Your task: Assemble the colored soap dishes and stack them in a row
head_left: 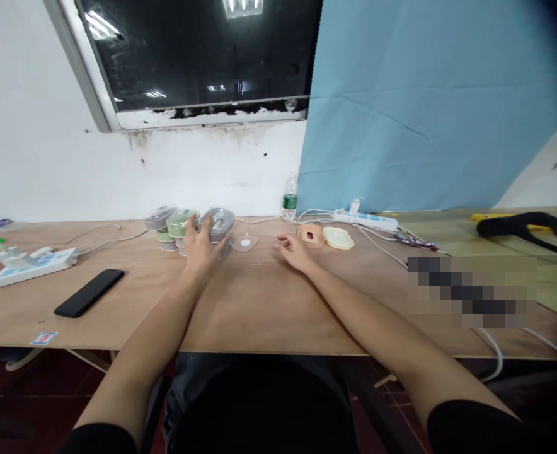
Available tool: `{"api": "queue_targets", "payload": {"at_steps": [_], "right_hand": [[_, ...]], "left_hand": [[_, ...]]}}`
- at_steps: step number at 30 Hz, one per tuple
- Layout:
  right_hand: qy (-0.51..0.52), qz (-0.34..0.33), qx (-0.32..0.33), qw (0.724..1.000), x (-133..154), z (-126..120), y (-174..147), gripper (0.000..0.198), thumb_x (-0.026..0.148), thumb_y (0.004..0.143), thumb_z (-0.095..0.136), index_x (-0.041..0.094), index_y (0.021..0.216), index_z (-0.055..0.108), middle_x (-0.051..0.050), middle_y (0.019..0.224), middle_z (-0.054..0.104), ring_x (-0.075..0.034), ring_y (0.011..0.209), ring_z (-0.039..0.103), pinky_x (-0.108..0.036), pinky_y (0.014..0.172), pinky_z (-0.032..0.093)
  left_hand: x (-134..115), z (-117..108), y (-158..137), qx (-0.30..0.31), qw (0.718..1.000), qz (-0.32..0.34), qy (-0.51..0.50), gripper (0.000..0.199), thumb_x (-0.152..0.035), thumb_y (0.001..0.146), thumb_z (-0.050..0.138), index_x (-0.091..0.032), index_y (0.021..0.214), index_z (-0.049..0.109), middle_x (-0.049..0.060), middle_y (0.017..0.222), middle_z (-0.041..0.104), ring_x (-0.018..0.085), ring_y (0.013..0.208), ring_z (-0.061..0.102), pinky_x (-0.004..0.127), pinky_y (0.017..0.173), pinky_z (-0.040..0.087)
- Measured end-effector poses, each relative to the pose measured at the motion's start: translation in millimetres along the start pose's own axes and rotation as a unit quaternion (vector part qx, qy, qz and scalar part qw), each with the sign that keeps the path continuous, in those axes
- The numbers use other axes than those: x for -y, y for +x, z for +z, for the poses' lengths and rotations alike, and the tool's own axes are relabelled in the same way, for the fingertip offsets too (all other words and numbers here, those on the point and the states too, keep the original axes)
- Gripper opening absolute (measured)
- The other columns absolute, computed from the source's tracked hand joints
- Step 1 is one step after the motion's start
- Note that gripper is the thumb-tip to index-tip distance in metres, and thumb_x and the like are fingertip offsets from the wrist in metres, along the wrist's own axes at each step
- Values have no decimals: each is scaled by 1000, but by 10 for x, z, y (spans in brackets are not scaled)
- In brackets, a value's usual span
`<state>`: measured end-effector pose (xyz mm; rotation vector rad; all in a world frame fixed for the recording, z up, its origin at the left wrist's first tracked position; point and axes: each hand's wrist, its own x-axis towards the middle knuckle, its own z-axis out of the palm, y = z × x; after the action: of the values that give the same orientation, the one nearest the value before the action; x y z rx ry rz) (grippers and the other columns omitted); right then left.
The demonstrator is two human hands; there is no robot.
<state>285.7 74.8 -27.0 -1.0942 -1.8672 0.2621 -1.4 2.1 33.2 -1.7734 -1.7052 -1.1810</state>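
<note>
My left hand is at a cluster of small stacked lidded containers, its fingers spread in front of a grey-lidded container. The fingertips overlap that container; whether they touch it I cannot tell. A green-lidded container and another grey-lidded container sit to its left, on top of others. My right hand hovers over or rests on the table with fingers loosely apart, holding nothing. Just beyond it lie a peach piece with a dark slot and a pale yellow lid. Between the hands is a clear round lid-like piece.
A plastic bottle stands against the wall, near a white power strip and its cables. On the left are a black phone and another power strip. A pixelated dark object lies to the right, below a black strap.
</note>
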Motion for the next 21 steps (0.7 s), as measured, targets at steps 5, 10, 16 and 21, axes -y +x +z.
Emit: {"api": "queue_targets", "payload": {"at_steps": [5, 10, 16, 21], "right_hand": [[-59, -72, 9, 996, 98, -27, -5, 26, 32, 82, 58, 20, 103, 64, -8, 104, 64, -21, 93, 59, -36, 83, 46], [-85, -67, -23, 994, -61, -104, 62, 24, 31, 81, 56, 19, 101, 64, -8, 101, 65, -24, 98, 57, -38, 88, 44], [-160, 0, -131, 978, -374, -298, 164, 28, 31, 81, 52, 16, 101, 65, -13, 102, 64, -28, 102, 53, -41, 93, 39], [-245, 171, -208, 931, -548, -551, 145, 36, 28, 84, 42, 14, 111, 62, -17, 112, 60, -31, 108, 48, -46, 95, 33]], "left_hand": [[-43, 24, -23, 29, 997, -39, 63, 80, -57, 76, 63, -23, 144, 35, 21, 145, 28, 40, 125, 39, 53, 97, 36], [-49, 87, -39, 26, 996, -40, 77, 73, -52, 84, 52, -17, 145, 32, 20, 147, 27, 41, 129, 33, 53, 102, 30], [-19, 108, -5, 18, 996, -49, 70, 66, -46, 86, 50, -15, 142, 36, 20, 139, 40, 37, 126, 37, 50, 103, 29], [8, 130, 10, -3, 998, -58, 33, 71, -50, 84, 52, -13, 142, 35, 21, 138, 40, 41, 126, 36, 56, 101, 29]]}}
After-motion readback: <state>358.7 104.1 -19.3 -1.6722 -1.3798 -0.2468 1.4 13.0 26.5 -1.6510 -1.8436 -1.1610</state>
